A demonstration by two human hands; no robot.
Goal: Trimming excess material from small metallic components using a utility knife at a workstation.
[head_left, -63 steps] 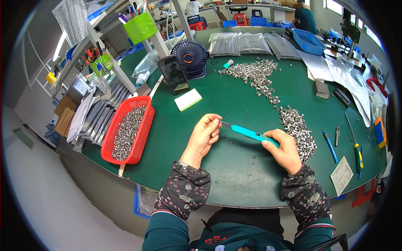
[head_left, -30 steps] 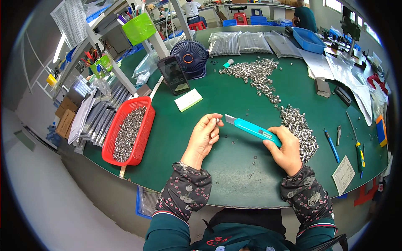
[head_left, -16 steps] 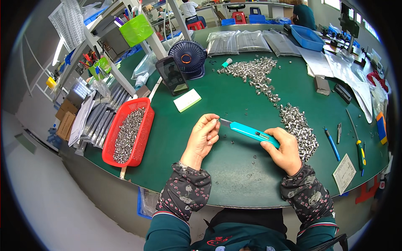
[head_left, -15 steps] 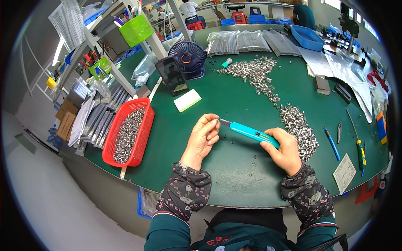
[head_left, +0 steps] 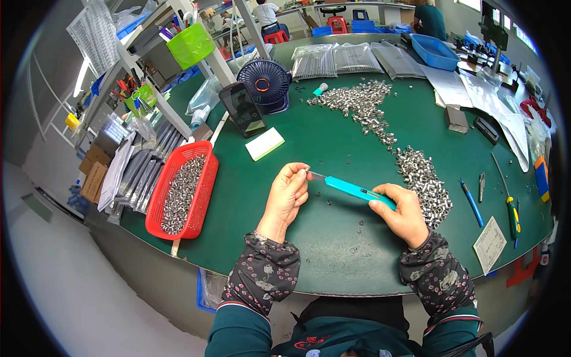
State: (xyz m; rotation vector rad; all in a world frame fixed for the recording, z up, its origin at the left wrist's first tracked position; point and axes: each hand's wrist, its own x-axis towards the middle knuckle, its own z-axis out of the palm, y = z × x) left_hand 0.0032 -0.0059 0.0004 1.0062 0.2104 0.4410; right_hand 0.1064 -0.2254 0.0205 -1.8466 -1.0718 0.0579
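Setting: green table [head_left: 333,262] in a workshop, racks and shelving to the left, other workers far at the back.
Left hand [head_left: 288,193]: fingers curled, thumb and fingertips pinched together at the blade end of the cutter; apparently on a very small part, too small to identify.
Right hand [head_left: 404,211]: closed around the rear of the teal utility knife [head_left: 354,189], thumb on top of the handle.
Knife position: held just above the table, between both hands, in front of the torso.
Long axis: runs from lower right up to upper left, blade tip [head_left: 314,175] pointing at the left fingertips, touching or just short of them; cannot tell which.
Nearer hand: right carries the handle, left sits at the tip; hands near each other, bridged by the knife.
Loose parts: heap of small metal pieces [head_left: 423,178] just beyond the right hand, trailing up to a second heap [head_left: 357,101] farther back.
Left side: red basket [head_left: 181,190] of the same metal pieces, well apart from the left hand.
Beyond the hands: white pad [head_left: 265,143], phone on a stand [head_left: 242,109], small dark fan [head_left: 266,85].
Right edge: blue pen [head_left: 471,202] and screwdriver [head_left: 510,209], untouched.
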